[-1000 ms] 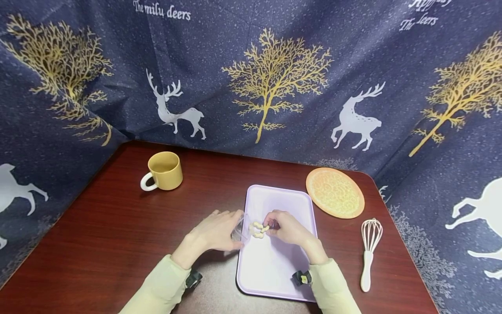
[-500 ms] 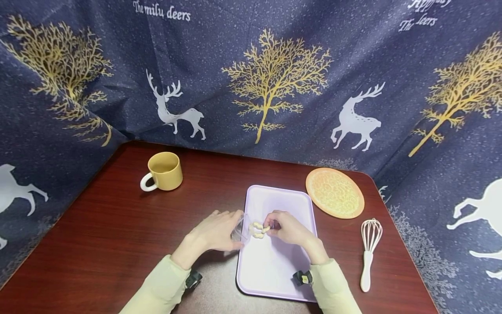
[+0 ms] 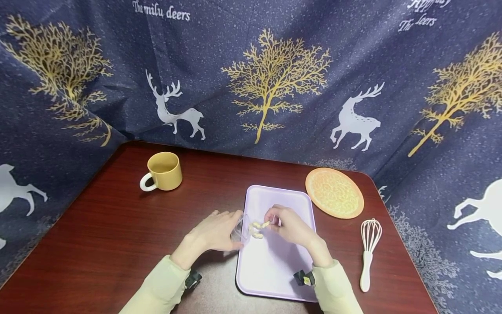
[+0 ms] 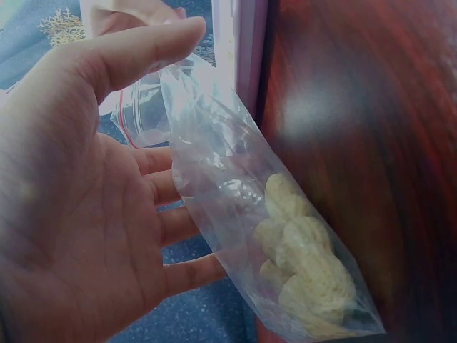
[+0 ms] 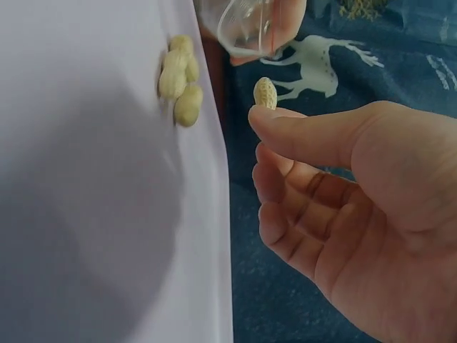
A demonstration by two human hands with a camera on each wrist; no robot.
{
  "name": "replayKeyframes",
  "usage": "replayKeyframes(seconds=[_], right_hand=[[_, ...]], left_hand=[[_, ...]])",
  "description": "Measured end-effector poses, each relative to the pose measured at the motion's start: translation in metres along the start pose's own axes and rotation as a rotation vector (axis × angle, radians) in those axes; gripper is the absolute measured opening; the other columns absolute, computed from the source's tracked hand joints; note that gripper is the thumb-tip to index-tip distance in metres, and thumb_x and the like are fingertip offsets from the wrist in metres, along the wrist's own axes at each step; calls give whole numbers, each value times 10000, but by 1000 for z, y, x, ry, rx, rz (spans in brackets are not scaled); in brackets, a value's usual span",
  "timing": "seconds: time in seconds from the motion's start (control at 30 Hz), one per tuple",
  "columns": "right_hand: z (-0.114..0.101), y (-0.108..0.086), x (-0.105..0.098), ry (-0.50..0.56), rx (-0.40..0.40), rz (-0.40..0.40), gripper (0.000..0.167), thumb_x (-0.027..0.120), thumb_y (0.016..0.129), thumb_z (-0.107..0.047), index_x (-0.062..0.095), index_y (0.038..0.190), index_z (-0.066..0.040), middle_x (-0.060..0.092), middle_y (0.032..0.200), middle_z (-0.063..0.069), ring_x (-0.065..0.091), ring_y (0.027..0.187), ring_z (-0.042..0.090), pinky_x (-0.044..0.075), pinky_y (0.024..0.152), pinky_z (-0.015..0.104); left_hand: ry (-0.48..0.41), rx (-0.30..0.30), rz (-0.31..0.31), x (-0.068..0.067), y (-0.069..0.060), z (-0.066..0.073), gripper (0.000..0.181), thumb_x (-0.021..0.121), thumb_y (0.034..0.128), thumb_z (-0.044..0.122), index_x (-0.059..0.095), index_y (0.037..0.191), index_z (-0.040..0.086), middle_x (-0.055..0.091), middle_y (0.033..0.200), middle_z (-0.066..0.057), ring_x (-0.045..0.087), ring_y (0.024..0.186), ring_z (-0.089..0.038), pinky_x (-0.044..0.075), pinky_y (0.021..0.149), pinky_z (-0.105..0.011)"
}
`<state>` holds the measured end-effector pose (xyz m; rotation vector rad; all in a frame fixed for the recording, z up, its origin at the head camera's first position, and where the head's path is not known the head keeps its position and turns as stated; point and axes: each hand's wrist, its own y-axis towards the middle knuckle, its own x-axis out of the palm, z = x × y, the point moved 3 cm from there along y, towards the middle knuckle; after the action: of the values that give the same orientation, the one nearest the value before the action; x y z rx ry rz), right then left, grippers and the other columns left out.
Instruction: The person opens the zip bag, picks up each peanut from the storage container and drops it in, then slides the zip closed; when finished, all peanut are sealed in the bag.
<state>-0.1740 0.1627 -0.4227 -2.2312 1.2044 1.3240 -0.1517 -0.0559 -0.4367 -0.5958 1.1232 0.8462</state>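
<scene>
My left hand (image 3: 219,231) holds a clear zip bag (image 4: 207,153) by its upper part, thumb on one side and fingers on the other. Several unshelled peanuts (image 4: 314,268) lie in the bottom of the bag. The bag's mouth points over the left edge of the lilac tray (image 3: 270,270). In my right hand (image 3: 289,224), one peanut (image 5: 265,93) is pinched between thumb and index finger, just above the tray. A few loose peanuts (image 5: 173,75) rest on the tray close to its left side, near the bag's mouth.
A yellow mug (image 3: 166,172) with a white handle stands at the back left. To the right of the tray are a round orange-yellow mat (image 3: 335,192) and a white whisk (image 3: 367,257). A patterned dark blue cloth (image 3: 219,87) hangs behind the table.
My right hand has risen a little and moved slightly away from the loose peanuts, carrying the pinched peanut. The left hand and the bag stay where they were.
</scene>
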Motion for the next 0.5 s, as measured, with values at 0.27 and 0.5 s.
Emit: replayKeyframes(seconds=[0.27, 0.5], right_hand=[[-21, 5, 7, -2, -111, 26, 213, 769, 786, 61, 674, 896, -94, 604, 843, 4, 574, 738, 138, 499, 686, 296], [-34, 7, 18, -10, -126, -16, 206, 752, 806, 53, 682, 938, -89, 612, 905, -2, 585, 785, 134, 511, 741, 295]], left_hand=[[5, 4, -1, 0, 0, 0, 568, 773, 747, 502, 523, 1120, 154, 612, 969, 40, 615, 964, -196, 449, 886, -486], [3, -3, -8, 1, 0, 0, 583, 772, 748, 509, 523, 1137, 154, 619, 992, 40, 619, 1002, -206, 441, 924, -515]])
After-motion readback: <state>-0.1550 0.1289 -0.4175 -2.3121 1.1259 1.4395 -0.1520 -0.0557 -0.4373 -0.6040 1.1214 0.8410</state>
